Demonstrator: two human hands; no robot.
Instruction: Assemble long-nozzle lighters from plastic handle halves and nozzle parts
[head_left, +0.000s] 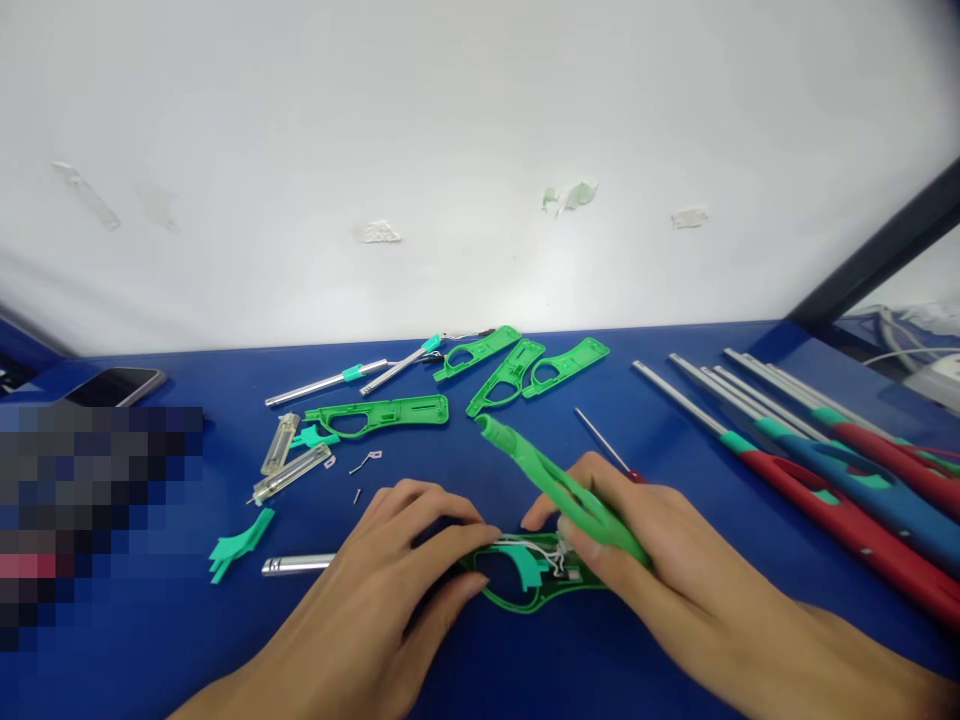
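An open green lighter body (529, 598) lies on the blue table, with a teal trigger (527, 566) and white wires (556, 556) inside. My left hand (405, 580) is closed on its front end, and a silver tube (298, 565) sticks out to the left from under that hand. My right hand (637, 540) holds a green shell half (551, 480), tilted up above the body; its fingertips are near the wires. The body's right end is partly hidden by my right hand.
Several green shell halves (409, 411), metal tubes (326, 382) and clear tanks (294, 472) lie behind. Teal pieces (241, 545) are left, a screwdriver (600, 436) behind my right hand, assembled lighters (847, 510) right, and a phone (120, 385) far left.
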